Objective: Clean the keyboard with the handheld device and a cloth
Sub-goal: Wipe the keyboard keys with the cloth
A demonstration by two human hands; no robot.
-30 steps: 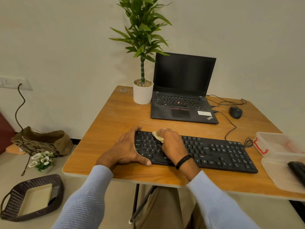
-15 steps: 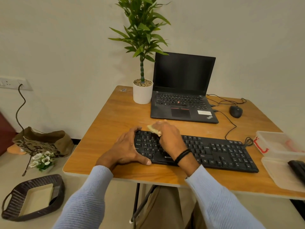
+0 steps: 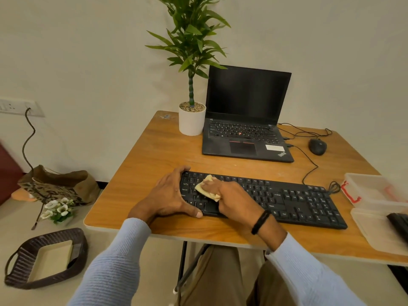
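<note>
A black full-size keyboard point(image 3: 287, 199) lies across the front of the wooden table point(image 3: 154, 155). My left hand point(image 3: 170, 195) grips its left end, fingers over the back edge and thumb along the front edge. My right hand point(image 3: 234, 199) holds a small folded pale yellow cloth point(image 3: 206, 187) and presses it onto the keys in the left part of the keyboard. A black object point(image 3: 399, 224), only partly in frame at the right edge, lies on a clear lid; I cannot tell what it is.
An open black laptop point(image 3: 245, 129) and a white potted plant point(image 3: 191, 120) stand at the back, a wired mouse point(image 3: 317, 146) to the right. A clear plastic box point(image 3: 375, 191) sits at the right edge. On the floor: a dark basket point(image 3: 44, 259), a bag point(image 3: 59, 184).
My right hand slid the cloth from the keyboard's back edge down and left onto the keys. The left hand stayed on the keyboard's left end.
</note>
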